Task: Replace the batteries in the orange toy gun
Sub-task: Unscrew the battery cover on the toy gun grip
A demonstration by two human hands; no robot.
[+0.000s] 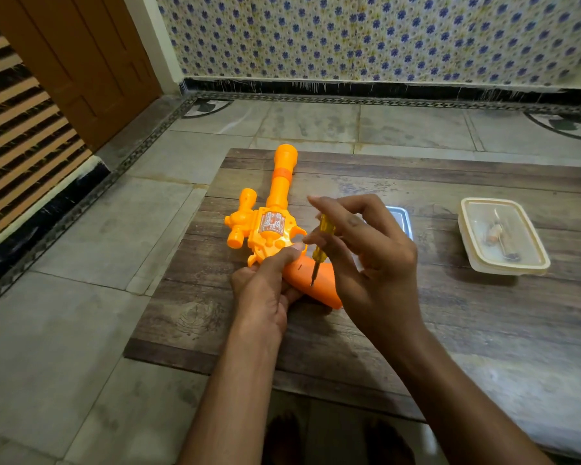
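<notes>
While flat on table, toy gun between both hands.

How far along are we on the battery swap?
Done: the gun lies on the table and the screwdriver is picked up. In hand: the left hand holds the gun at the grip, while the right hand pinches the screwdriver with its tip on the grip. Left: the grip looks closed and no batteries are in view, so opening, swapping and closing all remain.
</notes>
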